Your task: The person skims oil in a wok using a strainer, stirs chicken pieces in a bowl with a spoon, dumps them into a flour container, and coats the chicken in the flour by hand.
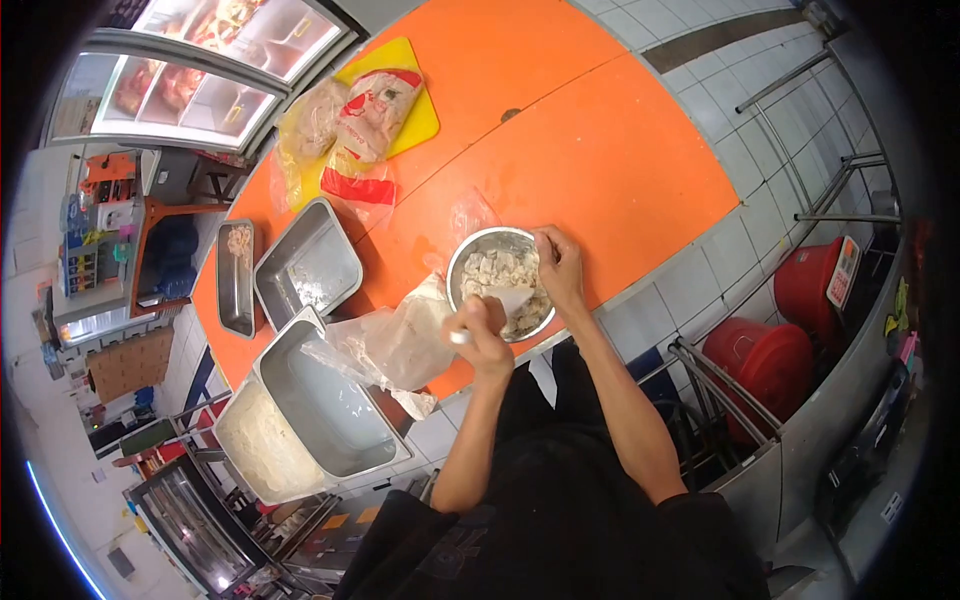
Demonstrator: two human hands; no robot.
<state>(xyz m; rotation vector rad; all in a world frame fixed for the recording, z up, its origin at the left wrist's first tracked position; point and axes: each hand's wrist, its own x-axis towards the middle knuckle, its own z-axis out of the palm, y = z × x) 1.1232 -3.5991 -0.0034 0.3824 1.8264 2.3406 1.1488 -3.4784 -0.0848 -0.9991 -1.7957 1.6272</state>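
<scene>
Clutching probable scoop (514, 297), left hand (482, 335) fisted at near-left edge of metal bowl (499, 239); right hand (560, 263) gripping right rim.

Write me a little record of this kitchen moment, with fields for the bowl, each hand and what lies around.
Bowl: metal, near the table's edge
Contents: pale chunks
Left hand: grips a pale utensil, its broad end at the chunks
Right hand: holds the bowl's rim
Table: orange
Bag: clear plastic, between bowl and large tray
Other trays: square tray, narrow tray, both metal
Board: yellow, under bagged meat
</scene>
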